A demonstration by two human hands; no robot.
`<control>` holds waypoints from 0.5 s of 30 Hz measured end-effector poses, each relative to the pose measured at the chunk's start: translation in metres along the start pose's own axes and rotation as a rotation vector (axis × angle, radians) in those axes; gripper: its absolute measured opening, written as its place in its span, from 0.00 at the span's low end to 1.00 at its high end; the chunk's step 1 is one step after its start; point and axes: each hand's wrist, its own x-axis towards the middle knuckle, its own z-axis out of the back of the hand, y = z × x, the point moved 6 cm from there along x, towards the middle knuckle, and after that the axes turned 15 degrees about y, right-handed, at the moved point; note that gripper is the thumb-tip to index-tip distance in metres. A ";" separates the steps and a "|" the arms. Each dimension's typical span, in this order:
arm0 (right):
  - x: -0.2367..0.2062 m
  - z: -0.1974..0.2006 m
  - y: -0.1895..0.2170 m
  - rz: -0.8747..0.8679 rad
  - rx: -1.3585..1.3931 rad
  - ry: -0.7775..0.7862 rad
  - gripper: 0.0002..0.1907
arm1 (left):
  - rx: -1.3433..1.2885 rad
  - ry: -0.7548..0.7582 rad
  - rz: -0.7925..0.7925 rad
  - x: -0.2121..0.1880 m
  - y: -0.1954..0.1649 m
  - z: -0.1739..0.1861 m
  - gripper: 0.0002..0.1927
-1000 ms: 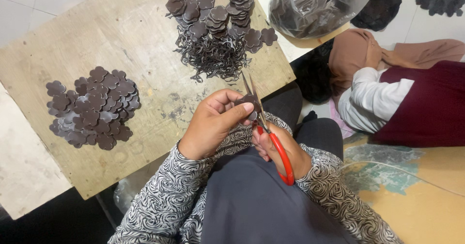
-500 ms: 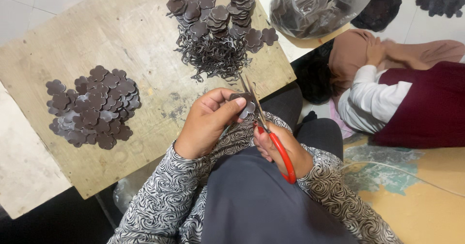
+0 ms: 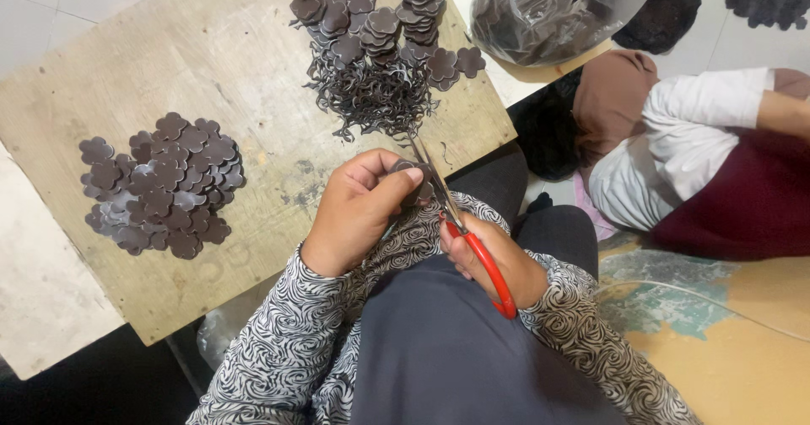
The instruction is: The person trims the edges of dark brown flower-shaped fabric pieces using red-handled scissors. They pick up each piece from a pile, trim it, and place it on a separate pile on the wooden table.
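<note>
Head view: left hand (image 3: pixel 359 210) has its fingers pinched on a small dark flower-shaped cutout (image 3: pixel 415 180) just off the near edge of the bench (image 3: pixel 211 54), while the right hand (image 3: pixel 498 260) is wrapped tight around red-handled scissors (image 3: pixel 462 227) whose blades sit right at that cutout. On the bench there's a pile of cutouts (image 3: pixel 160 185) at the left and stacked cutouts with tangled trimmings (image 3: pixel 371 96) at the far side. Another person (image 3: pixel 700 155) lies on the floor to the right, near a plastic bag (image 3: pixel 548 8).
</note>
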 end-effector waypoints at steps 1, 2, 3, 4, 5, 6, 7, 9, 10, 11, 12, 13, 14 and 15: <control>0.000 0.000 0.000 0.008 0.001 0.004 0.24 | -0.013 0.008 -0.007 0.000 0.000 -0.001 0.07; -0.001 0.000 0.000 0.017 0.002 0.009 0.24 | -0.025 0.016 -0.013 0.000 -0.001 -0.002 0.06; -0.001 0.000 -0.001 0.014 0.010 0.004 0.24 | -0.028 0.015 -0.013 0.000 -0.001 -0.002 0.06; 0.000 0.001 -0.002 0.011 0.017 -0.002 0.25 | -0.030 0.013 -0.013 0.000 -0.001 -0.002 0.06; 0.000 0.001 -0.004 0.008 0.025 -0.007 0.25 | -0.032 0.012 -0.012 0.000 -0.001 -0.002 0.06; 0.000 0.001 -0.006 -0.013 0.046 -0.015 0.24 | -0.026 0.009 -0.013 0.000 -0.001 -0.002 0.06; 0.000 0.000 -0.009 -0.034 0.067 -0.023 0.24 | -0.021 0.006 -0.013 0.000 -0.001 -0.002 0.06; 0.000 0.000 -0.013 -0.050 0.107 -0.041 0.23 | -0.001 -0.003 -0.013 0.001 0.000 -0.001 0.07; 0.001 -0.001 -0.014 -0.046 0.125 -0.050 0.23 | 0.012 -0.009 -0.013 0.001 0.000 -0.001 0.07; 0.001 0.000 -0.014 -0.041 0.144 -0.061 0.23 | 0.026 -0.013 -0.012 0.003 0.000 -0.001 0.07; 0.000 0.000 -0.014 -0.039 0.145 -0.063 0.23 | 0.022 -0.010 -0.012 0.004 0.001 -0.002 0.07; 0.000 0.001 -0.014 -0.036 0.145 -0.064 0.22 | 0.019 -0.008 -0.014 0.005 0.001 -0.002 0.07; 0.000 0.001 -0.013 -0.032 0.146 -0.063 0.22 | 0.015 -0.007 -0.015 0.005 0.001 -0.002 0.07; -0.001 0.001 -0.014 -0.052 0.142 -0.068 0.22 | 0.022 -0.013 -0.007 0.005 0.001 -0.001 0.07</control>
